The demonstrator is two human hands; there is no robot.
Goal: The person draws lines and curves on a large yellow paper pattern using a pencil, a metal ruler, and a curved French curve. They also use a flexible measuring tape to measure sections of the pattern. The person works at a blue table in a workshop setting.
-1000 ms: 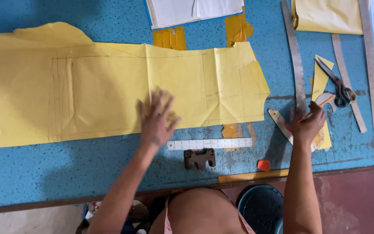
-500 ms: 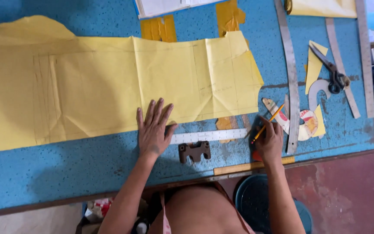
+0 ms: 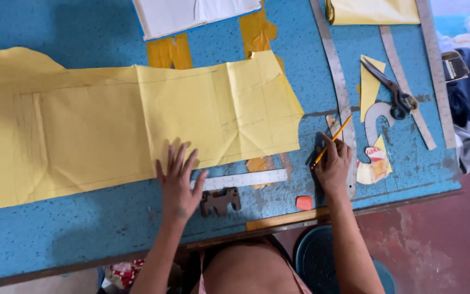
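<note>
A large creased yellow paper pattern (image 3: 126, 120) lies spread over the blue table (image 3: 55, 228). My left hand (image 3: 179, 185) rests flat, fingers apart, on the table at the paper's near edge, beside a short pale ruler (image 3: 246, 178). My right hand (image 3: 334, 166) holds a yellow pencil (image 3: 333, 139) by its lower end, tip near the table, right of the paper and next to a long metal ruler (image 3: 339, 81). A small dark metal weight (image 3: 220, 200) and an orange eraser (image 3: 304, 202) lie near the front edge.
Black scissors (image 3: 393, 90) lie on yellow paper scraps (image 3: 370, 87) at right, with curved rulers (image 3: 406, 81) and a cardboard curve template (image 3: 373, 163). White paper (image 3: 191, 13) sits at the far edge. A dark round stool (image 3: 314, 256) stands below the table.
My right hand picked up the yellow pencil from the right side and brought it left toward the paper's edge. My left hand slid a little toward me, off the paper.
</note>
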